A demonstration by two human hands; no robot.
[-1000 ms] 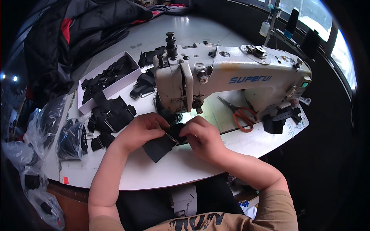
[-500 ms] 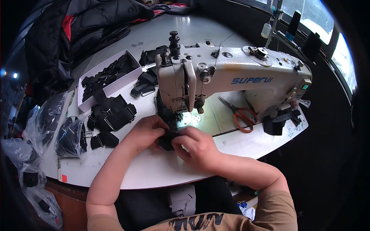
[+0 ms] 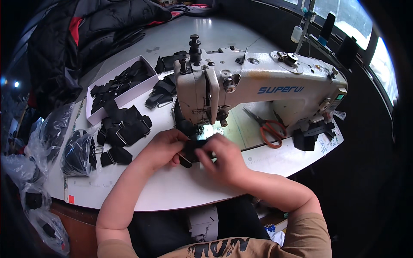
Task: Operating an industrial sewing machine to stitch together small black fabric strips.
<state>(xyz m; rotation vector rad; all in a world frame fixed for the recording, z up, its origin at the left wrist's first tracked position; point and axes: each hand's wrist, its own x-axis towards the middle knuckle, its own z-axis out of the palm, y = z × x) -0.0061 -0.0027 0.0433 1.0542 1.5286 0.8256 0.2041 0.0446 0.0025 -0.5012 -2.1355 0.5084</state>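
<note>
Sewing workshop. Industrial sewing machine [image 3: 258, 75] standing on white table [image 3: 163, 193], orange-handled scissors [image 3: 267, 124] lying under its arm. Dark thread cones [image 3: 327, 27] sitting by windows [image 3: 355, 23]. Open box [image 3: 140, 91] holding black strap pieces [image 3: 122, 81]; dark padded fabric [image 3: 103, 34] lying heaped at far left.

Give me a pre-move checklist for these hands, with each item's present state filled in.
1. Left hand gripping the black strap: ok.
2. Right hand gripping the strap: cannot tell; its fingers are blurred.
3. Scissors apart from both hands: ok, lying to their right.
4. Area below the sewing machine head lit: ok.
5. Strap lined up with the needle: cannot tell.
6. Tabletop left of the hands clear: not ok; other black straps lie there.
</note>
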